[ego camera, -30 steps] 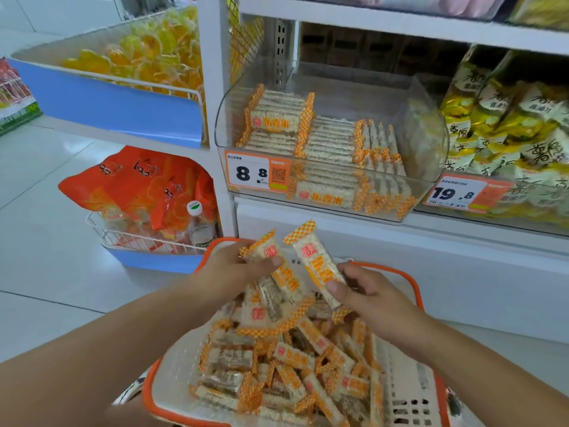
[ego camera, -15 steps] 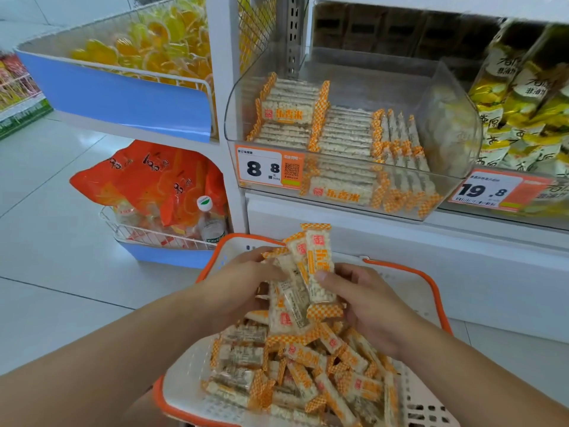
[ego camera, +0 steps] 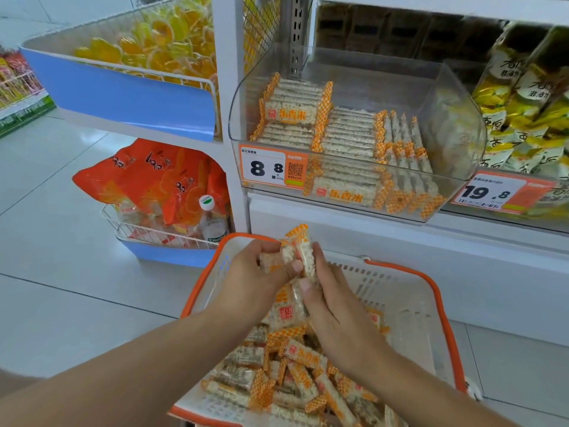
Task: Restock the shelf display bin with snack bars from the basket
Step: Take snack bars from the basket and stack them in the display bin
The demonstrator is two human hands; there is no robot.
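Both hands meet above the far-left part of the basket (ego camera: 443, 306), white w/ orange rim, near centre of view. Left hand (ego camera: 251, 283) and right hand (ego camera: 334, 309) are pressed together round one small bunch of snack bars (ego camera: 300, 260) – fingers of both curled on the bunch, thumbs on its near side, bars roughly upright w/ orange-check wrapper ends sticking out the top. Exact no. of bars in the bunch: cannot tell. Loose bars in basket (ego camera: 303, 377) lie heaped at mixed angles in its near half; far-right part of the basket floor shows bare. Display bin (ego camera: 455, 124) – clear plastic, on the shelf beyond and above the basket – holds bars stacked flat at left and standing on edge towards the middle; right portion of bin holds none. Price tag "8.8" (ego camera: 272, 167) on bin's front left. Orange bags (ego camera: 151, 183) in a wire rack, far left, low. Yellow packets (ego camera: 523, 97) right of bin.
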